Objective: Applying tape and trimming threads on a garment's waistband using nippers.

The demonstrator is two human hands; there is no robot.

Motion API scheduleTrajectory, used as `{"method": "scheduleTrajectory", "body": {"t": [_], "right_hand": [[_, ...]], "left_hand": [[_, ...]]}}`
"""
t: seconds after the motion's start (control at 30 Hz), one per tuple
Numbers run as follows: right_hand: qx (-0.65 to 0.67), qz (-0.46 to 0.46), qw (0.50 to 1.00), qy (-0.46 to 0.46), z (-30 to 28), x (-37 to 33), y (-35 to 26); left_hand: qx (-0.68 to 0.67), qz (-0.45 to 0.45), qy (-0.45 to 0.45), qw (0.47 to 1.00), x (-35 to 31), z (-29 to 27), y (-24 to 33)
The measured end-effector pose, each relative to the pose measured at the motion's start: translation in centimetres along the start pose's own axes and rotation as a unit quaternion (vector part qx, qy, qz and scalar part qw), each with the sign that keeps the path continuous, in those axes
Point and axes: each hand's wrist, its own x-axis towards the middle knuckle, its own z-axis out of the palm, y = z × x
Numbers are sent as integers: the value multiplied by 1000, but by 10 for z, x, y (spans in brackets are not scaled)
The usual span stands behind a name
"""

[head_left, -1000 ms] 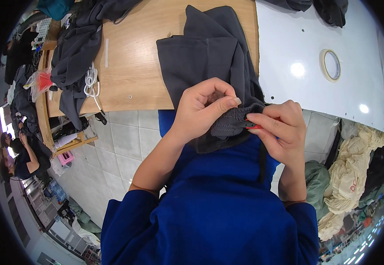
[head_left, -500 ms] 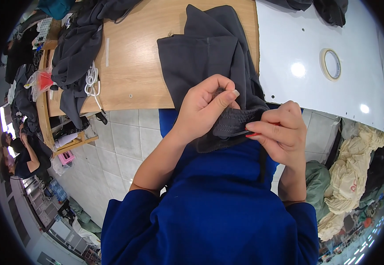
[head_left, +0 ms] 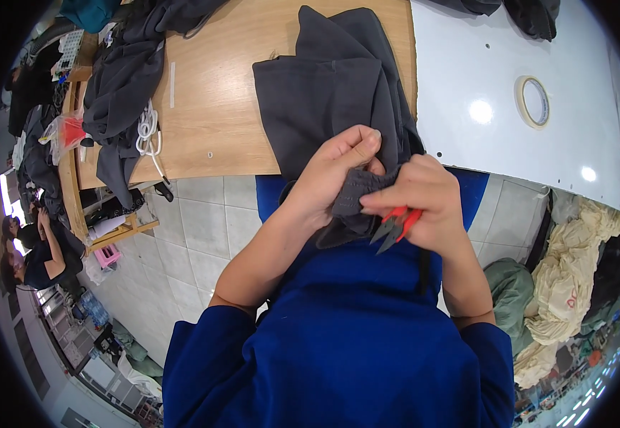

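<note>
A dark grey garment [head_left: 317, 93] lies over the front edge of the wooden table, and its gathered, stitched band [head_left: 349, 201] hangs between my hands. My left hand [head_left: 342, 160] is closed on the garment just above that band, thumb pressed on the fingers. In my right hand [head_left: 424, 200] are red-handled thread snips [head_left: 393, 227], held in the palm with the dark blades pointing down toward me. The right fingertips touch the edge of the band. Part of the band is hidden behind both hands.
A wooden table [head_left: 217, 93] meets a white tabletop [head_left: 467, 78] bearing a tape roll [head_left: 532, 102]. More dark garments [head_left: 121, 93] and a white cord [head_left: 149, 132] lie at the left. Cream fabric [head_left: 574, 271] is heaped at the right. Another person [head_left: 46, 250] is far left.
My right hand has moved left and turned, so the snips' blades now show below it. The band has shifted and bunched closer to my left hand.
</note>
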Motion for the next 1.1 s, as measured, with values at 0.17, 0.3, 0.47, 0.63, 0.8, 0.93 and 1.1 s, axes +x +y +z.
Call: {"method": "scheduleTrajectory", "body": {"t": [0.17, 0.3, 0.47, 0.63, 0.8, 0.93, 1.1], "right_hand": [[229, 243, 903, 269, 15, 5, -16], [51, 76, 987, 128, 0, -3, -15], [-23, 6, 992, 120, 12, 1, -12], [-97, 5, 984, 147, 16, 6, -8], [126, 209, 946, 215, 6, 9, -15], [221, 183, 946, 148, -4, -2, -17], [118, 135, 980, 83, -4, 3, -29]], "left_hand": [[-102, -23, 32, 994, -1, -2, 1], [-110, -12, 53, 992, 1, 2, 0], [-93, 4, 36, 995, 1, 5, -1], [-139, -12, 101, 985, 2, 15, 1], [-133, 15, 33, 990, -1, 1, -1], [-147, 17, 34, 988, -1, -2, 5], [-110, 39, 22, 993, 0, 1, 7]]}}
